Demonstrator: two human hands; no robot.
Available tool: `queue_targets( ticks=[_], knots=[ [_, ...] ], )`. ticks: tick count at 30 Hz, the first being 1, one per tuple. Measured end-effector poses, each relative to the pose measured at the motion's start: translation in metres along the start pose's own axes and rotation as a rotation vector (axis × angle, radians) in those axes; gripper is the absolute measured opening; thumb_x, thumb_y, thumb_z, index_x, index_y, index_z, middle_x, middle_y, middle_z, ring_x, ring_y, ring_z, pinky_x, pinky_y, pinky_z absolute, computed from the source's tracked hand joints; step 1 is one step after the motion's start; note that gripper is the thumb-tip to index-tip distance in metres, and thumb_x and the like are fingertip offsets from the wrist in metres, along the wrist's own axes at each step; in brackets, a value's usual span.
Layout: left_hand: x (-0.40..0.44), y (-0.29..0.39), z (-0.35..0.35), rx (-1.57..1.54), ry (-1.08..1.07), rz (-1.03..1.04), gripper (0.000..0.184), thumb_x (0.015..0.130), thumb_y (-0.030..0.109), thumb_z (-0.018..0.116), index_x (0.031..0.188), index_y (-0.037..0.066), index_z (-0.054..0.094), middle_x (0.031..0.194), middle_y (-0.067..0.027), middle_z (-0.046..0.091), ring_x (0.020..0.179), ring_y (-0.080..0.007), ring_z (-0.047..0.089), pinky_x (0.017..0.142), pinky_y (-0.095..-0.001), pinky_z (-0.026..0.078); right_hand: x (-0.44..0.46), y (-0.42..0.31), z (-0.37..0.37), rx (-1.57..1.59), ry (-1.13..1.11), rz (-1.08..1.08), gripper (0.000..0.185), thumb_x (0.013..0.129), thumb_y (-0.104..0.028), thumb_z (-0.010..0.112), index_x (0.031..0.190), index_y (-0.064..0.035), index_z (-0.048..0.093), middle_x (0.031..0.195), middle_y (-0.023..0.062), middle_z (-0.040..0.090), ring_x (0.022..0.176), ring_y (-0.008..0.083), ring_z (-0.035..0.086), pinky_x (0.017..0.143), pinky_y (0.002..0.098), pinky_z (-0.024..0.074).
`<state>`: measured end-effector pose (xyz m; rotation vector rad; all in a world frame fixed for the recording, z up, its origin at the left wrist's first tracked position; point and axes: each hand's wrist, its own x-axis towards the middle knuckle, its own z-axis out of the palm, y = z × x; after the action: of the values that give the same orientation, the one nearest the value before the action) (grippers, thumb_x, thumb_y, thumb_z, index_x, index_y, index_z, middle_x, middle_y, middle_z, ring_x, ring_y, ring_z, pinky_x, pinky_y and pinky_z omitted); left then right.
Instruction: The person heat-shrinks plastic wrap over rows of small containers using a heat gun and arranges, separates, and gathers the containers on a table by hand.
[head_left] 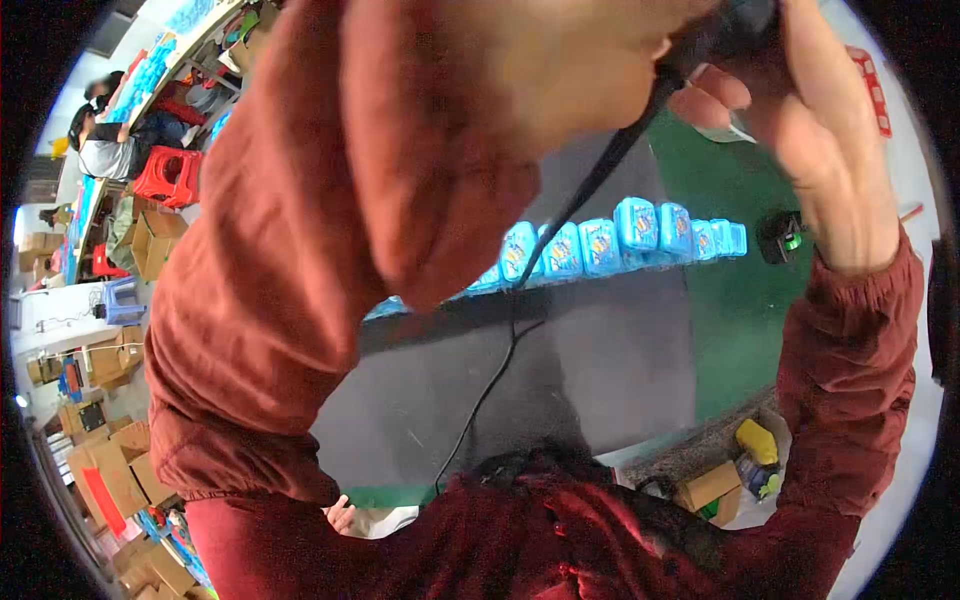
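Both my arms, in dark red sleeves, are raised close to the camera. My right hand [835, 150] is at the upper right, its fingers curled around the thick upper part of a black cable [610, 155]. The cable runs down across the dark grey table mat [620, 350]. My left hand [575, 85] is large and blurred at the top, close to the cable; its fingers are mostly hidden. Below the hands, a row of light-blue packs with printed labels [600, 247] crosses the mat, partly covered by my left sleeve.
A black round item with a green part [782, 238] sits on the green tabletop at right. An open carton [712, 490] and a yellow item [757, 441] lie lower right. At left are cartons [105, 475], a red stool [168, 177] and seated people [108, 150].
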<state>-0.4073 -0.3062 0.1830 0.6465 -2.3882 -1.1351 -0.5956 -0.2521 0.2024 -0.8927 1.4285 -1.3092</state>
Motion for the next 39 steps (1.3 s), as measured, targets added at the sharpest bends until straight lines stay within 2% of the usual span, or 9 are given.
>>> queue_targets(
  ticks=[7, 11, 18, 25, 29, 31, 34, 36, 39],
  knots=[
    [0.001, 0.000, 0.002, 0.075, -0.047, 0.006, 0.033, 0.084, 0.019, 0.049, 0.110, 0.000, 0.053, 0.098, -0.0143, 0.057, 0.081, -0.0220, 0.052, 0.072, -0.0318, 0.041, 0.002, 0.016, -0.027, -0.128, 0.308, -0.221, 0.023, 0.079, -0.019, 0.055, 0.085, 0.0035, 0.052, 0.081, 0.0099, 0.052, 0.063, 0.0150, 0.047, 0.053, 0.0230, 0.0376],
    [-0.002, -0.010, -0.009, 0.107, -0.056, 0.002, 0.033, 0.083, 0.018, 0.050, 0.110, 0.000, 0.054, 0.100, -0.0150, 0.057, 0.084, -0.0232, 0.052, 0.074, -0.0334, 0.041, 0.027, 0.023, -0.037, -0.316, 0.280, -0.250, 0.023, 0.077, -0.017, 0.056, 0.086, 0.0035, 0.053, 0.080, 0.0101, 0.052, 0.063, 0.0157, 0.048, 0.054, 0.0238, 0.0390],
    [-0.010, -0.037, -0.029, 0.137, -0.049, 0.028, 0.034, 0.081, 0.017, 0.051, 0.111, 0.000, 0.054, 0.104, -0.0163, 0.056, 0.088, -0.0255, 0.052, 0.078, -0.0363, 0.041, 0.082, 0.053, -0.004, -0.639, 0.164, -0.174, 0.024, 0.074, -0.015, 0.059, 0.089, 0.0034, 0.053, 0.080, 0.0105, 0.054, 0.065, 0.0168, 0.051, 0.056, 0.0252, 0.0415],
    [-0.042, -0.078, -0.060, 0.163, -0.013, 0.053, 0.035, 0.079, 0.016, 0.052, 0.111, 0.000, 0.054, 0.108, -0.0176, 0.054, 0.093, -0.0277, 0.052, 0.081, -0.0392, 0.041, 0.129, 0.054, 0.006, -0.800, 0.157, -0.114, 0.027, 0.071, -0.013, 0.061, 0.092, 0.0033, 0.054, 0.079, 0.0109, 0.055, 0.066, 0.0179, 0.053, 0.058, 0.0266, 0.0441],
    [-0.091, -0.123, -0.058, 0.250, -0.029, -0.043, 0.036, 0.078, 0.015, 0.052, 0.111, 0.000, 0.054, 0.111, -0.0183, 0.054, 0.096, -0.0289, 0.052, 0.083, -0.0408, 0.041, 0.144, 0.040, -0.013, -0.787, 0.180, -0.054, 0.029, 0.069, -0.011, 0.062, 0.093, 0.0032, 0.055, 0.079, 0.0111, 0.055, 0.066, 0.0186, 0.054, 0.060, 0.0274, 0.0455],
    [-0.127, -0.146, -0.045, 0.355, -0.078, -0.121, 0.036, 0.068, 0.006, 0.063, 0.103, 0.002, 0.057, 0.110, -0.0180, 0.051, 0.096, -0.0313, 0.048, 0.080, -0.0419, 0.041, 0.148, 0.037, -0.020, -0.784, 0.182, -0.036, 0.031, 0.068, -0.011, 0.063, 0.094, 0.0032, 0.055, 0.078, 0.0112, 0.055, 0.067, 0.0189, 0.054, 0.060, 0.0278, 0.0462],
    [-0.168, -0.166, -0.021, 0.381, -0.013, -0.195, 0.036, 0.066, 0.006, 0.063, 0.102, 0.004, 0.058, 0.112, -0.0172, 0.051, 0.100, -0.0332, 0.045, 0.083, -0.0449, 0.039, 0.149, 0.036, -0.024, -0.800, 0.167, -0.017, 0.032, 0.067, -0.011, 0.064, 0.095, 0.0030, 0.055, 0.077, 0.0111, 0.056, 0.066, 0.0194, 0.055, 0.061, 0.0287, 0.0474],
    [-0.187, -0.170, -0.019, 0.519, 0.106, -0.241, 0.037, 0.065, 0.006, 0.063, 0.102, 0.006, 0.058, 0.113, -0.0163, 0.050, 0.101, -0.0349, 0.045, 0.084, -0.0455, 0.039, 0.144, 0.040, -0.021, -0.785, 0.111, -0.005, 0.033, 0.066, -0.014, 0.065, 0.094, 0.0026, 0.055, 0.074, 0.0107, 0.056, 0.064, 0.0198, 0.056, 0.060, 0.0296, 0.0482],
    [-0.210, -0.172, -0.024, 0.603, 0.176, -0.331, 0.037, 0.066, 0.008, 0.063, 0.103, 0.006, 0.057, 0.114, -0.0160, 0.050, 0.102, -0.0347, 0.045, 0.087, -0.0460, 0.037, 0.145, 0.037, -0.001, -0.884, 0.136, -0.074, 0.033, 0.065, -0.014, 0.065, 0.092, 0.0020, 0.055, 0.073, 0.0103, 0.056, 0.062, 0.0196, 0.055, 0.059, 0.0298, 0.0478]
  ],
)
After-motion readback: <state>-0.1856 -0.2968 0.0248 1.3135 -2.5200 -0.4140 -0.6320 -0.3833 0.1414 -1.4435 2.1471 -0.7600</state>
